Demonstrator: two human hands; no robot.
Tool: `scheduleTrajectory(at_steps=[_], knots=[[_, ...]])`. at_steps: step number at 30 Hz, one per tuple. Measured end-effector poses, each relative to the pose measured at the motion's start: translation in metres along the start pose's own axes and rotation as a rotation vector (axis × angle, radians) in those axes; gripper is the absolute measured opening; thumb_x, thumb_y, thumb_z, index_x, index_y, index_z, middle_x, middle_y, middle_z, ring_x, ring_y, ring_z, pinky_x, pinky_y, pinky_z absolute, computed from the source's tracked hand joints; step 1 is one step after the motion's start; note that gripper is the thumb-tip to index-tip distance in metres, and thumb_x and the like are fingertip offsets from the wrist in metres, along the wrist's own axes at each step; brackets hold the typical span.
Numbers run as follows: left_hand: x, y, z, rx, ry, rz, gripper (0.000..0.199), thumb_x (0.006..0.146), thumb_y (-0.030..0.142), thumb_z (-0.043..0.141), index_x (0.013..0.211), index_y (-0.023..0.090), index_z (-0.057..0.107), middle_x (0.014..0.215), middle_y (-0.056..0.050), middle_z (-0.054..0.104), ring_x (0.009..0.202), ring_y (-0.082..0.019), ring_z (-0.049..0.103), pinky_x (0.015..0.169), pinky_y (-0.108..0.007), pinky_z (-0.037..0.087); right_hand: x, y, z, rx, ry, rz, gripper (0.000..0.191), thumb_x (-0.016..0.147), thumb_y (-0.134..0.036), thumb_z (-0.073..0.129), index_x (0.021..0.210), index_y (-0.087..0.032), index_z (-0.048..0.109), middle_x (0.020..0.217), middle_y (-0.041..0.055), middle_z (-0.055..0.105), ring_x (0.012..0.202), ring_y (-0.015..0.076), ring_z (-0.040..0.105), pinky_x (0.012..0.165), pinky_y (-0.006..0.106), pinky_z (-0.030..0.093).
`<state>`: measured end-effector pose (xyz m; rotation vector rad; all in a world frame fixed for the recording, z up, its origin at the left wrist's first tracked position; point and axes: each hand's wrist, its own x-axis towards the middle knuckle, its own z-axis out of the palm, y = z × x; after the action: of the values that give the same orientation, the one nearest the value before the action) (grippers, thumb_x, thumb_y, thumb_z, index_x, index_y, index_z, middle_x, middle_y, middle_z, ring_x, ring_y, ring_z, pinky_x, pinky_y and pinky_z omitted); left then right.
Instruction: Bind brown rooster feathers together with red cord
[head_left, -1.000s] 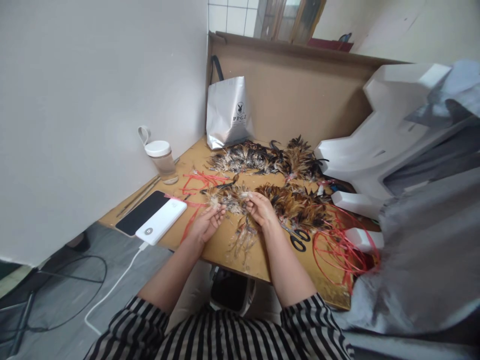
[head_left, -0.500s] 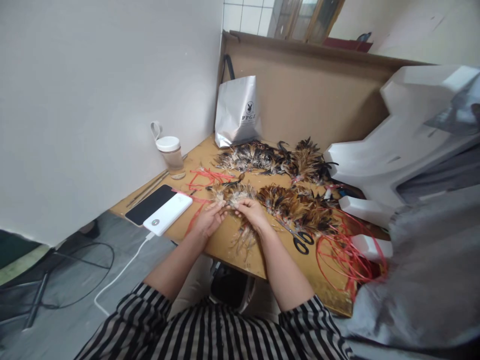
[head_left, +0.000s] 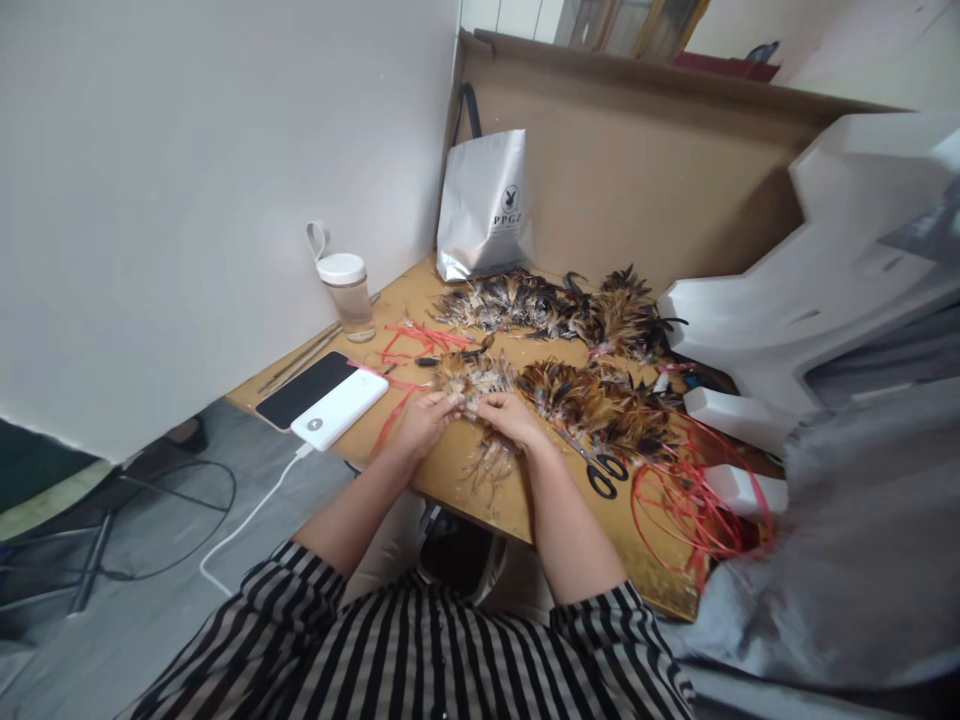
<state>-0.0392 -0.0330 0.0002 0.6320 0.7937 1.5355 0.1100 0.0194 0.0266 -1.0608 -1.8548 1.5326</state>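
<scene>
Near the front of the table, my left hand [head_left: 427, 422] pinches the base of some light brown feathers [head_left: 471, 376], which fan out beyond the fingertips. My right hand [head_left: 513, 416] is closed in a pinch just beside it, its fingertips at the same feathers; the exact spot they grip is too small to make out. Loose pale feathers [head_left: 489, 462] lie on the table between my forearms. To the right of my right hand is a pile of golden-brown feathers [head_left: 592, 400], and black-handled scissors [head_left: 604, 474] rest against its near side.
A long row of darker feathers [head_left: 517, 305] lies farther back, before a silver bag [head_left: 484, 210]. Red plastic strips [head_left: 412, 341] and a tangle of red ribbon [head_left: 701, 510] flank the work. At left stand a lidded cup [head_left: 352, 305], a phone [head_left: 304, 388] and a white power bank [head_left: 339, 410].
The camera view has tilted slightly, shifting the scene a little. My two hands stay close together at the feathers, with the right fingers slightly more curled.
</scene>
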Motion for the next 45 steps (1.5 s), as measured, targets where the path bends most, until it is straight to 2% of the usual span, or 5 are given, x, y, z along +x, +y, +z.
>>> scheduleTrajectory(at_steps=[8, 15, 26, 35, 45], knots=[[0.003, -0.002, -0.002, 0.012, 0.045, 0.045, 0.015, 0.062, 0.022, 0.07, 0.071, 0.011, 0.067, 0.072, -0.006, 0.066, 0.067, -0.011, 0.058, 0.064, -0.021, 0.042, 0.004, 0.003, 0.004, 0.25, 0.035, 0.077, 0.025, 0.055, -0.035, 0.07, 0.061, -0.015, 0.055, 0.04, -0.0086, 0.041, 0.034, 0.0026, 0.027, 0.035, 0.017, 0.017], [0.006, -0.004, -0.007, 0.073, 0.147, 0.14, 0.015, 0.065, 0.025, 0.068, 0.077, 0.015, 0.068, 0.083, -0.005, 0.068, 0.073, -0.011, 0.059, 0.065, -0.02, 0.042, 0.009, 0.006, 0.004, 0.488, 0.075, 0.045, 0.028, 0.054, -0.035, 0.071, 0.061, -0.015, 0.052, 0.057, -0.001, 0.059, 0.037, 0.0034, 0.037, 0.034, 0.016, 0.021], [0.006, -0.008, -0.011, 0.375, 0.003, 0.135, 0.018, 0.07, 0.031, 0.063, 0.071, 0.014, 0.068, 0.063, -0.006, 0.065, 0.052, -0.01, 0.054, 0.053, -0.021, 0.041, 0.01, 0.008, 0.016, 0.411, 0.13, 0.01, 0.031, 0.059, -0.039, 0.069, 0.058, -0.018, 0.046, 0.039, -0.0078, 0.041, 0.033, 0.0036, 0.028, 0.035, 0.018, 0.016], [0.004, -0.005, -0.006, 0.389, 0.001, 0.059, 0.017, 0.067, 0.028, 0.066, 0.072, 0.013, 0.068, 0.064, -0.007, 0.066, 0.053, -0.012, 0.057, 0.053, -0.021, 0.043, 0.012, 0.008, 0.019, 0.329, 0.22, -0.038, 0.032, 0.054, -0.039, 0.07, 0.055, -0.018, 0.045, 0.04, -0.0083, 0.04, 0.036, 0.0039, 0.028, 0.038, 0.019, 0.019], [0.003, -0.003, -0.004, 0.447, 0.044, 0.075, 0.016, 0.065, 0.028, 0.065, 0.067, 0.013, 0.066, 0.057, -0.001, 0.063, 0.05, -0.008, 0.052, 0.053, -0.02, 0.04, 0.009, 0.006, 0.016, 0.341, 0.152, 0.011, 0.03, 0.057, -0.038, 0.07, 0.055, -0.016, 0.05, 0.041, -0.0061, 0.044, 0.035, 0.0042, 0.031, 0.036, 0.019, 0.017]])
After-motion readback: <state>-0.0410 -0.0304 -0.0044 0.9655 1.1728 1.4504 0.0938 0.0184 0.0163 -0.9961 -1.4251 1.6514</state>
